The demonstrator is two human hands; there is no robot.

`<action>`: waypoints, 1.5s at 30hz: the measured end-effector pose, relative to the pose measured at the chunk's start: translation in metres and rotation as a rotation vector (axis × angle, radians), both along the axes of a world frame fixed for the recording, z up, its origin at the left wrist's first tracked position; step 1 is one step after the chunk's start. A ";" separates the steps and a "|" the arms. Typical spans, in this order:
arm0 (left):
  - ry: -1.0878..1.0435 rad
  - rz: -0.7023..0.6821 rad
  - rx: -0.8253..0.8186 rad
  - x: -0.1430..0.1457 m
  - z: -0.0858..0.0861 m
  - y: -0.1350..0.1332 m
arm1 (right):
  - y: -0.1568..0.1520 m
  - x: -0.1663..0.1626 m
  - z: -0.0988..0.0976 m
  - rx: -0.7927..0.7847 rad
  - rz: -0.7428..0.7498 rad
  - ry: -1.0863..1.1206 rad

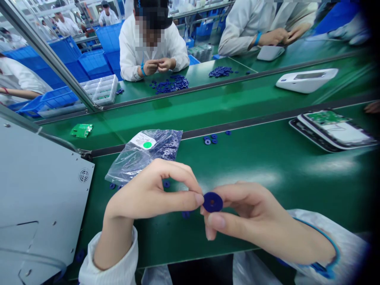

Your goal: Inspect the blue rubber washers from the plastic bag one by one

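Note:
A small dark blue round washer [212, 202] with a centre hole is pinched between both my hands above the green table [267, 166]. My left hand [151, 194] presses its thumb and forefinger on the washer's left edge, fingers curled. My right hand [252, 215] grips the washer's right side between thumb and fingers. A clear plastic bag [142, 154] of more blue washers, with a white label and green dot, lies just beyond my left hand. A few loose washers [210, 139] lie farther back.
A grey metal panel [38, 198] stands at the left. White device housings [332, 128] lie at the right and another [305, 80] on the belt. Across the belt a person in white [151, 47] handles washers from a pile [170, 84]. Blue crates [89, 59] stand behind.

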State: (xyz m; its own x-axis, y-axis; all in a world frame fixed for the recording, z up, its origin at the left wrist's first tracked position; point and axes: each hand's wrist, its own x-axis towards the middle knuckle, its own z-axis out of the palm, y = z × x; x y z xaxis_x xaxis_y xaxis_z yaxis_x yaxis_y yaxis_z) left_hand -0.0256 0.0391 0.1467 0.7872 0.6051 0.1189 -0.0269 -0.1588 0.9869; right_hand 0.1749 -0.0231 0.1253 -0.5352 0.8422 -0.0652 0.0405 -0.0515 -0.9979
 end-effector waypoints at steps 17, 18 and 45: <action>0.613 0.310 0.322 -0.033 0.014 0.005 | 0.169 0.112 -0.090 -0.067 -0.061 -1.205; 0.614 0.320 0.322 -0.034 0.015 0.005 | 0.169 0.112 -0.091 -0.061 -0.065 -1.213; 0.668 0.353 0.391 -0.030 0.016 -0.001 | 0.074 -0.004 -0.108 0.575 0.460 -0.938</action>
